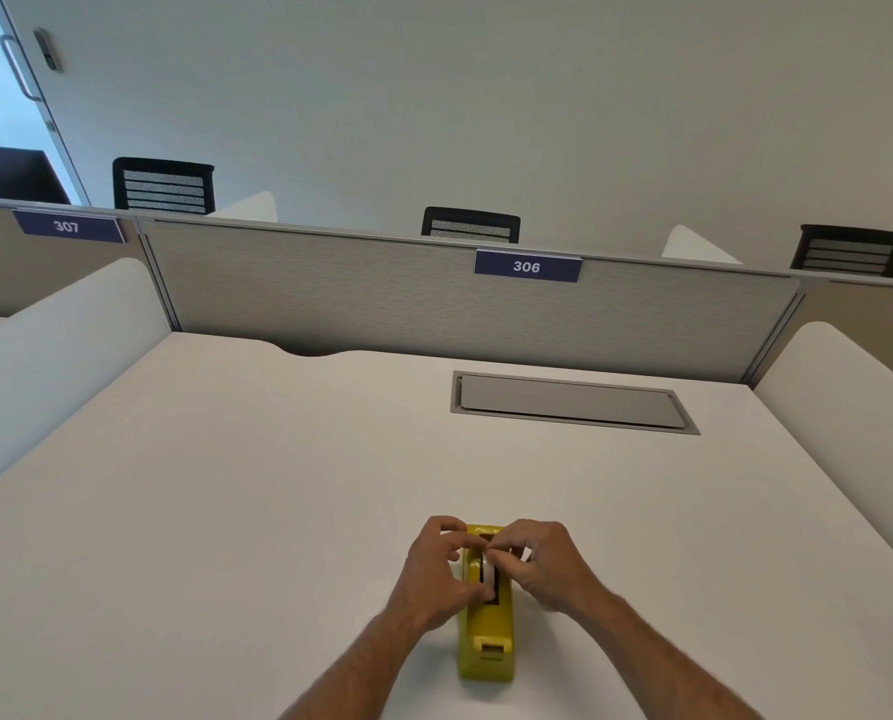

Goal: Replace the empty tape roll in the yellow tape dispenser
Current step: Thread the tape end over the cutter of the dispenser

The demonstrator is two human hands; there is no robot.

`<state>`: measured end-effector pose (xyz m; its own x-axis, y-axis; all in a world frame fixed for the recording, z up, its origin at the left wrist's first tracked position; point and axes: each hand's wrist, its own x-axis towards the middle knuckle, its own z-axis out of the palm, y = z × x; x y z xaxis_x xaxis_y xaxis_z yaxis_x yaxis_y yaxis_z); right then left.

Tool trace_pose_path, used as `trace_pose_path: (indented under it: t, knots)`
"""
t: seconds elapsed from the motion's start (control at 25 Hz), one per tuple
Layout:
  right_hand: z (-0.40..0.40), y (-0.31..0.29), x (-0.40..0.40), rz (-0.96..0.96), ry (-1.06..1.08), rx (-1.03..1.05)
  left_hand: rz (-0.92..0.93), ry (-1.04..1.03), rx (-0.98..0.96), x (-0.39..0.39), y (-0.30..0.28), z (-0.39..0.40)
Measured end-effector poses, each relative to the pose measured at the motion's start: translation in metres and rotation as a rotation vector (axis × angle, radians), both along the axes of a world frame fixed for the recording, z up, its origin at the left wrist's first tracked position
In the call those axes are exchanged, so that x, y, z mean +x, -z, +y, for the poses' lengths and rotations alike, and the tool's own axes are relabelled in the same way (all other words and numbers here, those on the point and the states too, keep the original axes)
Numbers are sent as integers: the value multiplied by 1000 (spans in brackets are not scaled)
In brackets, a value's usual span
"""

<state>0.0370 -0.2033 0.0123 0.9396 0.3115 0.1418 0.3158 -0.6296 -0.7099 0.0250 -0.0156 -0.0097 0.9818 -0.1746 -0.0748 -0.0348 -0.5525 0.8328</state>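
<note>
Two hands on dispenser [486,623]: your left hand [436,574] steadies it, right hand [540,561] grip pinches roll [487,568] in slot. Dispenser's long axis points away from you across tabletop [226,485].

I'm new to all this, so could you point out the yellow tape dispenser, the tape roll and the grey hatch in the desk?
yellow tape dispenser [487,623]: head view, near top face.
tape roll [488,574]: head view, pale rim.
grey hatch [569,402]: head view, lid centre.
</note>
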Motion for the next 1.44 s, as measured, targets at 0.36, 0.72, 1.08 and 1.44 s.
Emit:
trace_pose_path:
  t: [0.36,0.72,1.08,1.44]
  knots:
    - [0,-3,-3,-80,-69,-63,3,12,-8,1,1,1]
    - [0,-5,2,-88,-93,-93,-4,23,-12,1,-2,2]
    - [-1,-4,7,-90,-88,-120,4,25,-5,2,-2,1]
    - [1,-8,1,-170,-182,-227,-7,32,-22,2,0,2]
